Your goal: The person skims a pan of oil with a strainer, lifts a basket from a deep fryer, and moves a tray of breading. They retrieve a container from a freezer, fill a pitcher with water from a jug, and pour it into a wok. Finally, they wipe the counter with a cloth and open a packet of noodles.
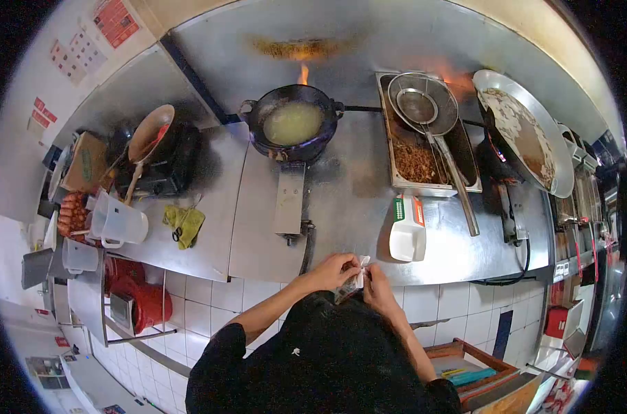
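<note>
Close to my body, at the counter's front edge, my left hand (333, 270) pinches the top of a small clear plastic bag (349, 288). My right hand (378, 288) grips the other side of the same bag, its fingers closed. Something dark seems to be inside the bag, too small to make out. On the counter (355, 228), just right of my hands, stands an open white carton (407, 243) with green and orange markings.
Flames rise behind a black wok (293, 124) of pale liquid. Strainers (443, 138) lie over a metal tray (434, 186) of brown bits. A large pan (524, 131) stands right. Left are a yellow-green cloth (184, 225), plastic jugs (118, 219) and a red bucket (150, 307).
</note>
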The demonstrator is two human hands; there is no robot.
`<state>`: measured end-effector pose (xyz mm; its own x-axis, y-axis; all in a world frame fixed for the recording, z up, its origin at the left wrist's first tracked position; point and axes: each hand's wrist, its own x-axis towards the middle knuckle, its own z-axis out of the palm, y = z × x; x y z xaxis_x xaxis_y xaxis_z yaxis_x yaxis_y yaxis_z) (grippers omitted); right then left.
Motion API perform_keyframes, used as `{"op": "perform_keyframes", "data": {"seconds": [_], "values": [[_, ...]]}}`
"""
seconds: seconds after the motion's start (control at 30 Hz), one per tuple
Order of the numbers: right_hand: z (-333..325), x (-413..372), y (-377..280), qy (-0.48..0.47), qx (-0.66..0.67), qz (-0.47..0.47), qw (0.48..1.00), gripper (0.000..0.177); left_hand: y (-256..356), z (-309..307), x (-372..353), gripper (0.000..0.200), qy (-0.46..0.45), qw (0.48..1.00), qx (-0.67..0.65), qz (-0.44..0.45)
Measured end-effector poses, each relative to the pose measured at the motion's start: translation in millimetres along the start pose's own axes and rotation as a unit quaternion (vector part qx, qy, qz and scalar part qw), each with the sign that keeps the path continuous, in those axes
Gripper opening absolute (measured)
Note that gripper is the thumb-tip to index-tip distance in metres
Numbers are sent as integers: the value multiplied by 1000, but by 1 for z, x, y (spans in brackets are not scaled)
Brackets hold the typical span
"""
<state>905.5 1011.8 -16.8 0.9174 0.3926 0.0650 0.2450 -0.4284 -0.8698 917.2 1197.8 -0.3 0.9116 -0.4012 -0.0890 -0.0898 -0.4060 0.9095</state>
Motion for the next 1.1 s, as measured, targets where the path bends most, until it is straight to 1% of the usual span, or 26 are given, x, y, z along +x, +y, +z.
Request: {"op": "perform_keyframes", "data": {"seconds": [0.03, 0.07, 0.13, 0.17, 0.2, 0.23, 0.27, 0.3, 0.33, 0.37, 0.43, 0.47, 0.5, 0.57, 0.6, 0.63, 0.7, 0.73, 0.77, 0.83, 0.87, 0.93, 0.97, 1.03, 1.07, 1.1], "values": [[3, 0, -3, 14, -20, -23, 999, 12, 2, -6, -1, 16, -5, 1000, -2, 1], [4, -1, -5, 16, -21, -16, 1000, 12, 5, -10, -2, 16, -9, 1000, -14, -5], [-7, 6, -24, 6, 96, -1, 995, 14, 12, -17, -1, 17, -25, 999, -31, -10], [-10, 11, -30, 13, 95, 10, 995, 14, 15, -18, -1, 14, 3, 998, -63, 14], [-14, 16, -34, -9, 72, 2, 997, 16, 16, -19, 0, 12, 29, 994, -96, 37], [-18, 21, -37, -32, 49, -8, 998, 18, 18, -19, 1, 12, 17, 994, -102, 36], [-20, 26, -41, -24, 47, 3, 999, 18, 20, -21, 3, 11, 28, 994, -100, 44], [-21, 29, -44, -40, 16, -14, 999, 19, 20, -23, 5, 9, 39, 993, -98, 52], [-21, 32, -46, -56, -15, -31, 998, 20, 15, -24, 7, 10, 49, 992, -74, 92], [-21, 34, -46, -50, -18, -23, 998, 20, 15, -27, 10, 10, 40, 992, -79, 95], [-16, 33, -39, -74, -93, -54, 991, 18, 16, -33, 9, 10, 27, 993, 47, 103], [-13, 34, -35, -81, -109, -51, 989, 16, 11, -34, 10, 15, 4, 992, 58, 108], [-11, 35, -29, -83, -108, -47, 990, 16, 6, -33, 11, 15, 1, 993, 56, 105], [-7, 36, -17, -124, -169, -73, 975, 16, -4, -32, 14, 16, -8, 970, 169, 176], [-9, 36, -14, -136, -169, -101, 971, 17, -17, -29, 17, 23, -36, 954, 218, 203], [-9, 34, -12, -146, -167, -106, 969, 17, -25, -24, 19, 23, -28, 956, 217, 195], [-8, 30, -12, -150, -178, -95, 968, 19, -31, -19, 20, 28, -22, 926, 218, 309], [-10, 27, -16, -153, -170, -79, 970, 22, -29, -21, 17, 33, -59, 925, 231, 295], [-10, 26, -16, -163, -169, -84, 968, 22, -30, -21, 15, 33, -51, 928, 230, 288], [-10, 21, -18, -168, -152, -95, 969, 17, -31, -16, 8, 31, -52, 927, 196, 316], [-10, 20, -20, -177, -149, -95, 968, 17, -32, -15, 4, 31, -47, 930, 193, 309], [-13, 21, -38, -169, -145, -121, 967, 17, -27, -16, -6, 24, -7, 926, 180, 333], [-12, 18, -41, -177, -140, -121, 967, 17, -26, -15, -12, 24, -5, 929, 179, 325], [-10, 13, -42, -180, -131, -95, 970, 22, -25, -12, -25, 18, 28, 921, 177, 346], [-9, 11, -41, -184, -128, -97, 970, 22, -25, -9, -30, 18, 30, 922, 179, 341], [-7, 10, -40, -176, -122, -100, 972, 21, -24, -7, -34, 15, 36, 933, 175, 312]]}}
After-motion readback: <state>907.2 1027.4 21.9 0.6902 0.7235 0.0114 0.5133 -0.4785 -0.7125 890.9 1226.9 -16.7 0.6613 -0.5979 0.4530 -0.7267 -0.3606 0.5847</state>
